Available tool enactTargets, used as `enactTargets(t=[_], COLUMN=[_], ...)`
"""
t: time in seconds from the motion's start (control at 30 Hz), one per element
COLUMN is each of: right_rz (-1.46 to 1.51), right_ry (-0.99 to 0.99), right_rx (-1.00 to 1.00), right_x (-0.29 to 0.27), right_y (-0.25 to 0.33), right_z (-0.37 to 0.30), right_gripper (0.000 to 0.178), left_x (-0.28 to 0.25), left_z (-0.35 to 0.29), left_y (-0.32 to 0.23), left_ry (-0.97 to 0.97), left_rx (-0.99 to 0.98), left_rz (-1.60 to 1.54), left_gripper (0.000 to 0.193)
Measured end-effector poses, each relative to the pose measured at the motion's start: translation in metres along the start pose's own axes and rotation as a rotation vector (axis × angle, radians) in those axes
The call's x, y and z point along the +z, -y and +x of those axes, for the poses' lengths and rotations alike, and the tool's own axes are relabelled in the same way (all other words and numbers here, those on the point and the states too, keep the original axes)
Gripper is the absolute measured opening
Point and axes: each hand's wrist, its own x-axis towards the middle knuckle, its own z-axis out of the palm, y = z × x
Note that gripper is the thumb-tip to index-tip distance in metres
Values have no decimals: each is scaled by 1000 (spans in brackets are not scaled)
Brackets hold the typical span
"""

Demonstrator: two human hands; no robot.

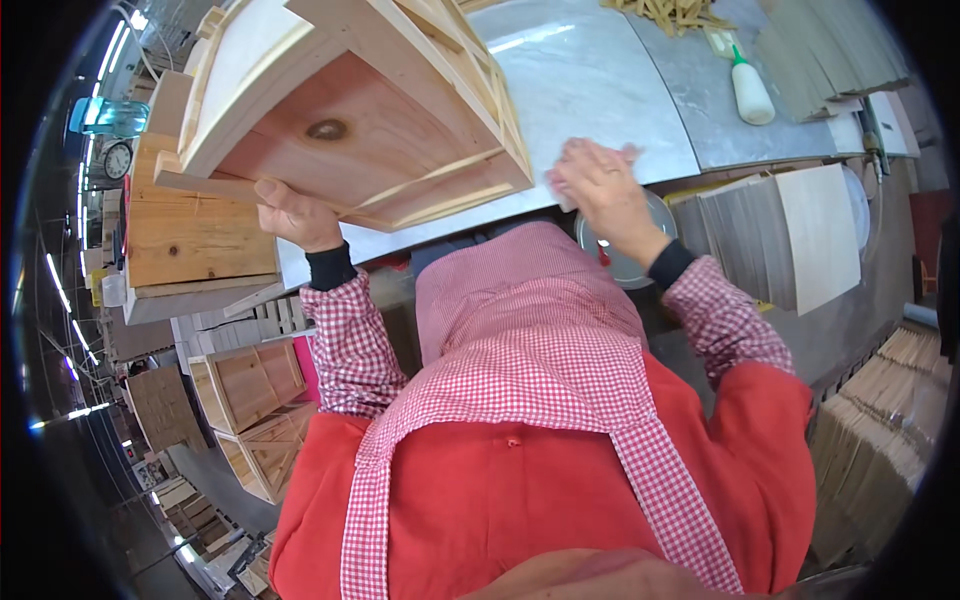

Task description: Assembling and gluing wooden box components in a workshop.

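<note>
A large wooden box [370, 130] with pale slats around its panels stands tilted at the left of the table. One reddish panel with a dark knot faces me. My left hand [298, 215] grips the box's lower left edge, its thumb on the panel and its other fingers hidden beneath. Near the table's front edge, to the right of the box, my right hand [605, 192] presses on a crumpled pale pink cloth [560, 188]. Most of that cloth is covered by the hand, and its fingertips are a little blurred.
On the grey-white table [590, 80] are a white glue bottle [750, 92] with a green tip and a pile of small wood pieces [670, 12]. Stacked grey panels [745, 235] stand below its front edge, beside a round bucket [645, 262]. Finished-looking wooden boxes [255, 380] sit at left.
</note>
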Motion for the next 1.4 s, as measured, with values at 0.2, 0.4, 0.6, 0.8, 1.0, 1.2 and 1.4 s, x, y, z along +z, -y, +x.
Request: enactTargets(t=[0.2, 0.4, 0.6, 0.8, 1.0, 1.2, 1.4], right_rz=[-272, -127, -52, -389, 599, 790, 883], right_ry=[-127, 204, -81, 169, -78, 281, 206], right_rx=[94, 199, -176, 377, 507, 821, 812], right_x=[27, 79, 67, -28, -10, 35, 63], right_y=[-141, -121, -92, -109, -58, -23, -26], right_z=[71, 171, 110, 90, 149, 178, 169], right_gripper=[20, 26, 24, 22, 40, 47, 36], left_x=[-4, 6, -8, -1, -23, -10, 64], left_z=[-3, 1, -8, -6, 16, 106, 128], left_y=[0, 9, 13, -2, -24, -137, -207], left_ry=[13, -6, 16, -14, 63, 166, 964], left_rx=[-42, -31, -86, -22, 136, 920, 818], left_rz=[-10, -82, 2, -82, 145, 320, 134], left_gripper=[63, 64, 63, 58, 53, 51, 26])
